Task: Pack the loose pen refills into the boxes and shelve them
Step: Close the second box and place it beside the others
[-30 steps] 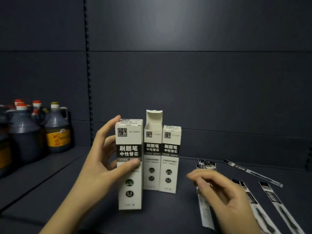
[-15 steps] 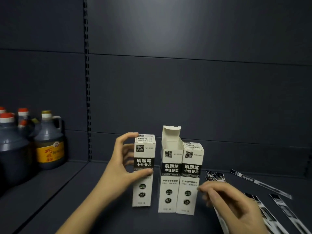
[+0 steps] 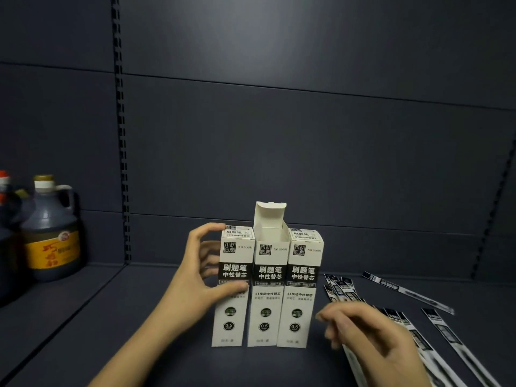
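Three white refill boxes with black labels stand side by side on the dark shelf point(image 3: 111, 317). My left hand point(image 3: 195, 277) grips the left box point(image 3: 233, 317), thumb across its front and fingers round its left edge, pressed against the middle box point(image 3: 268, 303), whose top flap stands up. The right box point(image 3: 301, 303) has its lid closed. My right hand point(image 3: 368, 336) hovers with loosely curled fingers over the loose packaged refills point(image 3: 340, 289) lying to the right; whether it holds one is unclear.
Dark vinegar jugs point(image 3: 50, 236) with yellow labels stand at the far left of the shelf. More packaged refills point(image 3: 405, 291) lie scattered at the right toward the back wall. The shelf's back panel rises just behind the boxes.
My left hand carried the left box rightward and back, setting it down flush against the open middle box. My right hand stayed over the refills.
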Action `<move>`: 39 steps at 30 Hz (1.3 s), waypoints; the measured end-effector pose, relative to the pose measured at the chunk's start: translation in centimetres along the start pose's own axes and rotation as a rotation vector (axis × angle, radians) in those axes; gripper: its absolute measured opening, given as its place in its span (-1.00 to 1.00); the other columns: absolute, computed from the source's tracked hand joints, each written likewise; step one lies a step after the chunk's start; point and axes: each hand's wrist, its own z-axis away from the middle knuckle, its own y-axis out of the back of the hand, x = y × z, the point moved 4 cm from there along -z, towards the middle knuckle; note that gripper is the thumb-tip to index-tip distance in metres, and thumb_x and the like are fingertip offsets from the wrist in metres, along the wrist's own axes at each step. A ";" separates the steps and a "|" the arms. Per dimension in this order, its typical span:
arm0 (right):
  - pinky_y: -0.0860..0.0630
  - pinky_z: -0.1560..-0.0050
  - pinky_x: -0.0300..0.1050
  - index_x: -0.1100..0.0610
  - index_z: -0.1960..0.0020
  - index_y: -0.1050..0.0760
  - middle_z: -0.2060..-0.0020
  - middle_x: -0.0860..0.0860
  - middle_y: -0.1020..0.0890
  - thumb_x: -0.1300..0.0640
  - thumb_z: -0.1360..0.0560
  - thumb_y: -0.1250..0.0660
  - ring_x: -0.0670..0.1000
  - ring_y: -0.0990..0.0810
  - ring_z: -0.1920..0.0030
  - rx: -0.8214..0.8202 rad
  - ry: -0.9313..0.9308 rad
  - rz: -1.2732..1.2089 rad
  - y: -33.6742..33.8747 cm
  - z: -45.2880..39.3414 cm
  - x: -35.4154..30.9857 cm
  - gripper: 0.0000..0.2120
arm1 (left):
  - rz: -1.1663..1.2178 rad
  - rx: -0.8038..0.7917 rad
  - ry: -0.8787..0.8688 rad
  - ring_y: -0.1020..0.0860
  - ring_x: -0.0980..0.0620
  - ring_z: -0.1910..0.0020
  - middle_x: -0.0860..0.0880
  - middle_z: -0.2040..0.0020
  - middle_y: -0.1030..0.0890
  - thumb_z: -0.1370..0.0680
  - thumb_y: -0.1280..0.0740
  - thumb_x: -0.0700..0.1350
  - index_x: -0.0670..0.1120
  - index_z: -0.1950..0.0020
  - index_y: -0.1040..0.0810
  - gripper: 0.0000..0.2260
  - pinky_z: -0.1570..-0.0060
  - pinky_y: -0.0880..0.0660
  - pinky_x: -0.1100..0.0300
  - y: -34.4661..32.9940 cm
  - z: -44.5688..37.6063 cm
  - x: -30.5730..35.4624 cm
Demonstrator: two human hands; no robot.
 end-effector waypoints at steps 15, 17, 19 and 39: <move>-0.51 0.32 -0.24 0.21 0.21 -0.69 0.39 0.28 -0.61 0.04 -0.32 -0.46 0.09 -0.54 0.41 -0.027 -0.038 -0.042 1.2 -0.8 0.9 -0.78 | -0.030 -0.058 -0.035 -0.66 0.13 -0.06 0.10 -0.08 -0.66 -0.17 -0.70 -0.05 0.33 -0.34 -0.24 -0.08 -0.06 -0.56 0.33 -0.3 -2.8 2.1; -0.50 0.33 -0.26 0.22 0.21 -0.68 0.39 0.27 -0.61 0.16 -0.35 -0.35 0.09 -0.54 0.41 -0.020 -0.044 -0.039 1.7 -0.8 1.0 -0.84 | -0.089 -0.091 -0.054 -0.65 0.11 -0.06 0.07 -0.08 -0.66 -0.15 -0.67 0.05 0.33 -0.32 -0.26 -0.12 -0.05 -0.57 0.30 -0.1 -3.8 2.9; -0.50 0.32 -0.26 0.23 0.20 -0.68 0.38 0.25 -0.63 0.17 -0.35 -0.35 0.07 -0.55 0.40 -0.002 -0.051 -0.034 2.3 -0.9 1.2 -0.83 | -0.146 -0.134 -0.061 -0.63 0.11 -0.09 0.08 -0.09 -0.65 -0.14 -0.63 0.09 0.31 -0.27 -0.27 -0.18 -0.09 -0.55 0.23 0.1 -4.6 3.8; -0.51 0.30 -0.22 0.26 0.14 -0.67 0.36 0.24 -0.63 -0.37 -0.11 -0.55 0.07 -0.56 0.37 0.028 -0.007 -0.139 7.3 -0.4 0.7 -0.29 | -0.512 -0.254 -0.050 -0.54 0.29 -0.16 0.28 0.03 -0.65 -0.23 -0.65 0.06 0.40 -0.28 -0.29 -0.23 -0.43 -0.31 -0.11 -1.3 -5.5 9.1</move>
